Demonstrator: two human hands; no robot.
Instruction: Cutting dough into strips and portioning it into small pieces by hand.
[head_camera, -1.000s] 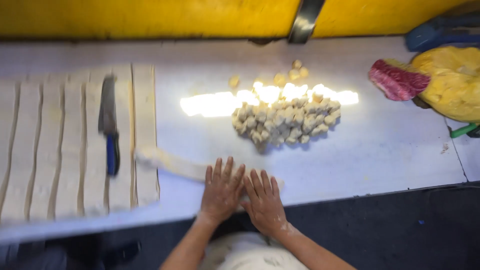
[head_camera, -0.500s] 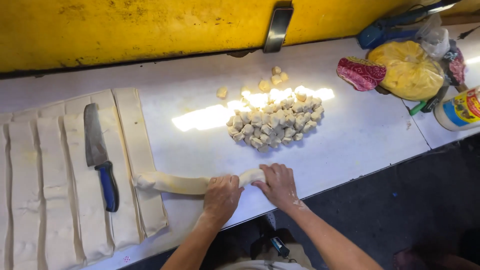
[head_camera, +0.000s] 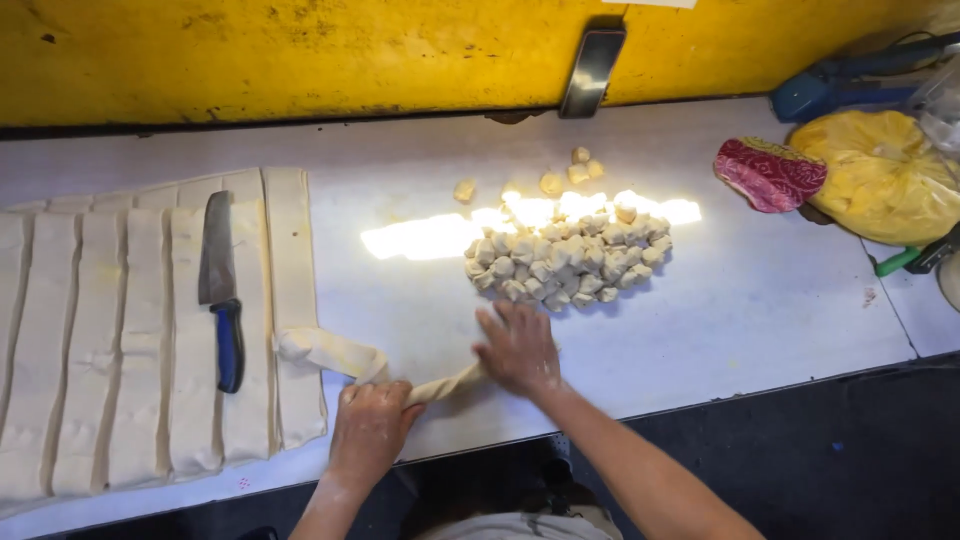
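Observation:
My left hand (head_camera: 372, 422) presses down on a strip of pale dough (head_camera: 340, 353) near the table's front edge. My right hand (head_camera: 518, 347) lies flat, fingers spread, on the other end of the same strip. Between the two hands the dough is twisted into a thin rope (head_camera: 447, 384). The strip's free end rests against the cut dough strips (head_camera: 140, 330) on the left. A pile of small dough pieces (head_camera: 565, 255) sits just beyond my right hand.
A knife with a blue handle (head_camera: 222, 290) lies on the cut strips. A red patterned cloth (head_camera: 768, 173) and a yellow bag (head_camera: 880, 175) sit at the right. A yellow wall (head_camera: 300, 50) bounds the white table (head_camera: 760, 300) at the back.
My hands have moved apart along the strip, the right one going forward and right. The dough between them has turned from a flat band into a twisted rope.

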